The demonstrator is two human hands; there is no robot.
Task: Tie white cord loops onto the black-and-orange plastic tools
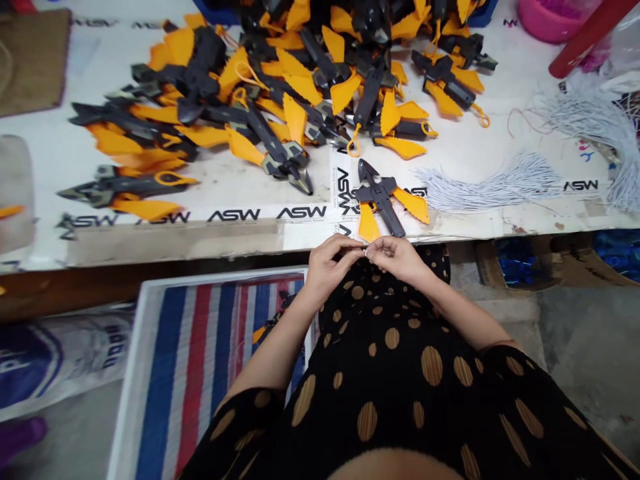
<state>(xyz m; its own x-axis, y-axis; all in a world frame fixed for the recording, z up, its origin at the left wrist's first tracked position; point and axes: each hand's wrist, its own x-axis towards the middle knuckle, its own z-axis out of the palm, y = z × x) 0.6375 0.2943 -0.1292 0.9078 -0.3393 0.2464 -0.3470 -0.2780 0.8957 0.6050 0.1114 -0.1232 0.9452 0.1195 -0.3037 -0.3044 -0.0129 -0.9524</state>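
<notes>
At the table's front edge, my left hand [331,265] and my right hand [397,259] meet with fingertips pinched. Between them shows a small white bit of string [367,253]; most of it is hidden by the fingers. Just beyond my hands lies one black plastic toy [383,197] with orange wings, its pointed nose toward the back. A bundle of thin white strings [495,183] rests to the right of this toy.
Many similar toys [280,87] are heaped across the back of the table [240,233]. More strings [600,127], a red tube [590,37] and a pink basin [550,20] are at right. Below left stands a white-rimmed bin [131,373] with striped lining.
</notes>
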